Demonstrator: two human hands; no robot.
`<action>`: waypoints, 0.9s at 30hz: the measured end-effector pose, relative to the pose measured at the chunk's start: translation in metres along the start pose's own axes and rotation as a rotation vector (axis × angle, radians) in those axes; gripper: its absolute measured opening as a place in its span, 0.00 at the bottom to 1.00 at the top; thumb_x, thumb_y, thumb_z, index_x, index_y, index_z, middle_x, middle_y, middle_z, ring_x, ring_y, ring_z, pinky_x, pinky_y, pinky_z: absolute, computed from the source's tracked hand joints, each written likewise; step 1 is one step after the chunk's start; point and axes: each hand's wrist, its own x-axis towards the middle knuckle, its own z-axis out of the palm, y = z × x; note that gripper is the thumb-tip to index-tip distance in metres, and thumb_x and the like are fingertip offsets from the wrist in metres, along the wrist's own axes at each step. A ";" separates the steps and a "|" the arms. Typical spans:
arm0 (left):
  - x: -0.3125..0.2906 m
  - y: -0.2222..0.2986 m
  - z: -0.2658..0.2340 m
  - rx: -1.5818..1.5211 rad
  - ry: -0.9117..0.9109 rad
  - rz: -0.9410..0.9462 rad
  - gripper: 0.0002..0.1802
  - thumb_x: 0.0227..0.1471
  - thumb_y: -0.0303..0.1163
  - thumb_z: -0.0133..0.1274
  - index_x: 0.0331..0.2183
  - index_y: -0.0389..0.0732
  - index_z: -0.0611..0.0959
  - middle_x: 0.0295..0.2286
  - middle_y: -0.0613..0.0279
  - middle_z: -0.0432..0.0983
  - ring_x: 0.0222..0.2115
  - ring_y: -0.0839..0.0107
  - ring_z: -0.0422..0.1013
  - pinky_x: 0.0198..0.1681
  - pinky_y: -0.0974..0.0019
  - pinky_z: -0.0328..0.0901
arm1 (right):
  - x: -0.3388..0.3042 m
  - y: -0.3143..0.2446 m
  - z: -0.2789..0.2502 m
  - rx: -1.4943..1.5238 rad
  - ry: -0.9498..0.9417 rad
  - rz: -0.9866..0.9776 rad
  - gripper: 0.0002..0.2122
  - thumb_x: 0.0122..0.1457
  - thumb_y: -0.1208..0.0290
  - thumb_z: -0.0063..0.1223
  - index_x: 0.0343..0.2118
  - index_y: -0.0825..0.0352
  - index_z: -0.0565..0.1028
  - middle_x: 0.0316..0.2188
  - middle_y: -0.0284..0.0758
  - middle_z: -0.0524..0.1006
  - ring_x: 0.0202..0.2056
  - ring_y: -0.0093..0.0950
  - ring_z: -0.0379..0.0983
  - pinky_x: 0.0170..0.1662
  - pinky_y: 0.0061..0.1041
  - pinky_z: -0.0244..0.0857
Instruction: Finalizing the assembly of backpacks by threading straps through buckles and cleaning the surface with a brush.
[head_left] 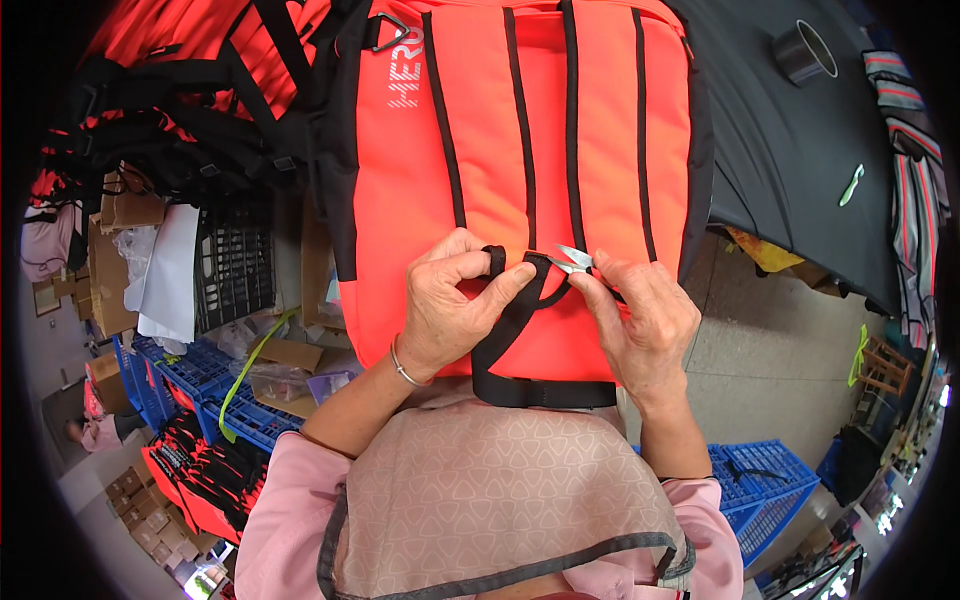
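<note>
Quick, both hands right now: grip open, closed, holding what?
Left hand: closed, thumb and fingers pinching black webbing on the red backpack.
Right hand: closed, holding small silver snips.

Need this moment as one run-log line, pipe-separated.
left hand: pinching black strap | right hand: holding metal snips, blades near strap's upper end | backpack: orange-red, under both hands
</note>
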 end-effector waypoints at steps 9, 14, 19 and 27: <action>0.002 -0.004 -0.004 0.043 -0.037 0.014 0.13 0.43 0.27 0.68 0.20 0.31 0.80 0.17 0.63 0.67 0.19 0.74 0.64 0.22 0.69 0.58 | 0.004 0.008 0.006 0.076 -0.007 -0.007 0.10 0.48 0.68 0.69 0.29 0.67 0.79 0.19 0.34 0.75 0.19 0.26 0.71 0.22 0.25 0.64; 0.002 0.000 -0.003 -0.047 -0.011 -0.098 0.12 0.47 0.28 0.66 0.21 0.31 0.81 0.19 0.62 0.71 0.22 0.75 0.66 0.25 0.70 0.60 | 0.002 0.003 0.017 0.673 -0.100 0.521 0.07 0.55 0.70 0.65 0.31 0.69 0.79 0.19 0.30 0.76 0.20 0.16 0.69 0.22 0.19 0.60; -0.001 -0.007 0.002 -0.143 -0.024 -0.118 0.12 0.48 0.28 0.65 0.21 0.31 0.82 0.20 0.63 0.71 0.23 0.75 0.66 0.27 0.70 0.60 | 0.003 0.008 0.023 1.141 -0.130 0.848 0.08 0.61 0.71 0.59 0.34 0.72 0.78 0.21 0.26 0.75 0.24 0.12 0.67 0.29 0.13 0.60; 0.001 -0.012 -0.002 -0.171 -0.036 -0.114 0.12 0.48 0.28 0.66 0.21 0.31 0.81 0.19 0.64 0.69 0.22 0.76 0.64 0.26 0.71 0.59 | 0.013 0.013 0.004 0.460 -0.081 0.275 0.10 0.50 0.70 0.68 0.32 0.69 0.79 0.22 0.35 0.78 0.22 0.22 0.73 0.24 0.22 0.67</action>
